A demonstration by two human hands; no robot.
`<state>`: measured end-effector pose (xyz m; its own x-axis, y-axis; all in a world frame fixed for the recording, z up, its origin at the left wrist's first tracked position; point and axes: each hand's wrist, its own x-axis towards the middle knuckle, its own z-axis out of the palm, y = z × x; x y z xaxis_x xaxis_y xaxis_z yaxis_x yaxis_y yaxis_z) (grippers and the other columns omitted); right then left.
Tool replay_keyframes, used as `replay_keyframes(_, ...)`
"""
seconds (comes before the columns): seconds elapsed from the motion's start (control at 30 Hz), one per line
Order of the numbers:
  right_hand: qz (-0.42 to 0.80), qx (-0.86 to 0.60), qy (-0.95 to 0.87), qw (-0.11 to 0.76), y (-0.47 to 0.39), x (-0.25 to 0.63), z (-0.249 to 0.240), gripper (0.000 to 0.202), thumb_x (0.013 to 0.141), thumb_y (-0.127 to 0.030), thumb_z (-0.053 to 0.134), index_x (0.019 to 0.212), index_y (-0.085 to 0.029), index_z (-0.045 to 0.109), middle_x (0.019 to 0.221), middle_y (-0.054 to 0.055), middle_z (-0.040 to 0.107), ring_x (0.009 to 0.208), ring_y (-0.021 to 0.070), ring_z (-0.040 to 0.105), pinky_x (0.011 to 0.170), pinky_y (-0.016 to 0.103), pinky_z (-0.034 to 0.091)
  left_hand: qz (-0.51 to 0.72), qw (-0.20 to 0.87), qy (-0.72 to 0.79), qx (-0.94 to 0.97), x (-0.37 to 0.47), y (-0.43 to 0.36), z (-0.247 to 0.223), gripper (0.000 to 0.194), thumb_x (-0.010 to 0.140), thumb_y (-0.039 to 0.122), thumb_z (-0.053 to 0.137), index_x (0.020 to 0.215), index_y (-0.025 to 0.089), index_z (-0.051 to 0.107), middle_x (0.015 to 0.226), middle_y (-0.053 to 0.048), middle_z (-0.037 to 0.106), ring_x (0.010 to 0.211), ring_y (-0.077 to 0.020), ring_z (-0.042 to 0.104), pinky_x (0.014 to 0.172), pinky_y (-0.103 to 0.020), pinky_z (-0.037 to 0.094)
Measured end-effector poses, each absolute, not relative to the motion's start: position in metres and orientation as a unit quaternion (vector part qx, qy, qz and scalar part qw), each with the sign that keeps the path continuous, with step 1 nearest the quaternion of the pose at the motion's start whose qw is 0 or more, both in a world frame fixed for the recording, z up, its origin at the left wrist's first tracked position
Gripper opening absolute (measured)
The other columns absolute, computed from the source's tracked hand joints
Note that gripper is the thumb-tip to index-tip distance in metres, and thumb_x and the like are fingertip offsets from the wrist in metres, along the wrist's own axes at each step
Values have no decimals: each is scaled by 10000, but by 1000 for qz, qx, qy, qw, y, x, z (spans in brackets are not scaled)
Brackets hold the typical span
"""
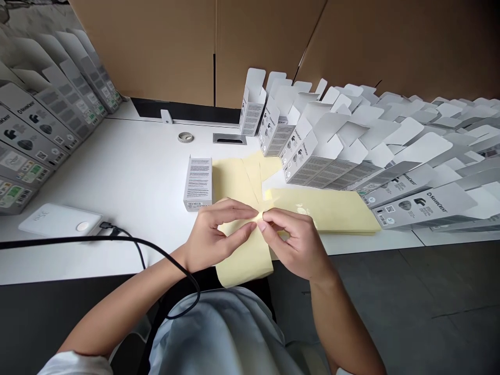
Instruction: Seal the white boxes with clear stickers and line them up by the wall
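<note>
My left hand (221, 232) and my right hand (295, 239) meet over the table's front edge, fingertips pinched on a small pale yellow piece (260, 216). Its exact shape is hidden by the fingers. Beneath the hands, a yellow sheet (246, 258) curves over the table edge. More yellow sheets (230, 179) lie behind the hands. To the right of them sits a stack of yellow sheets (339, 211). A small printed box (198, 182) stands behind my left hand.
Many open-topped white boxes (312, 151) fill the right side; more boxes (35, 130) line the left. A white power bank (60, 219) with a black cable (156, 250) lies at left. A tape roll (185, 137) rests near the cardboard wall (156, 52).
</note>
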<state>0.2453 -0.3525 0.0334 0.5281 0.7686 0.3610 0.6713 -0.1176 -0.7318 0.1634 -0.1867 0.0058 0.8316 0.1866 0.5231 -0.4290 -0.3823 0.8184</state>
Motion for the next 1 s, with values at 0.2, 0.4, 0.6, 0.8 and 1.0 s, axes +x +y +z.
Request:
replay_keyframes(0.2,65,-758,-540,359,-359,247,36,219,975,-130,414,783,-210,481,705,-5,501,633,128,464,582,263,358,177,568,-56,802,164,-180,12,96,831,210,719,886,180,791,851,-55,777,759,-170,702,701,-269,571)
replay_keyframes(0.4,89,-792,-563,218,-362,246,45,232,958,-98,387,763,-209,447,682,0,501,583,136,441,557,288,323,96,564,-72,817,166,-175,15,139,829,152,665,879,176,792,839,-29,778,728,-150,695,680,-236,556)
replay_keyframes(0.6,89,-796,-571,181,-362,249,46,246,946,-101,395,730,-218,376,658,-9,476,559,133,429,540,295,303,87,559,-76,821,166,-177,12,180,837,140,633,899,181,797,856,-34,775,741,-154,694,682,-236,551)
replay_keyframes(0.8,100,-795,-572,178,-361,251,46,250,951,-102,404,735,-219,361,671,-9,482,568,134,444,546,298,288,92,559,-81,820,166,-175,8,176,829,132,641,901,169,797,839,-41,770,737,-151,684,685,-235,544)
replay_keyframes(1.0,126,-806,-559,148,-359,251,46,254,938,-70,408,736,-214,352,679,-13,473,573,124,434,551,289,285,83,573,-73,812,171,-175,4,160,823,130,644,867,147,797,801,-47,760,725,-147,677,681,-226,539)
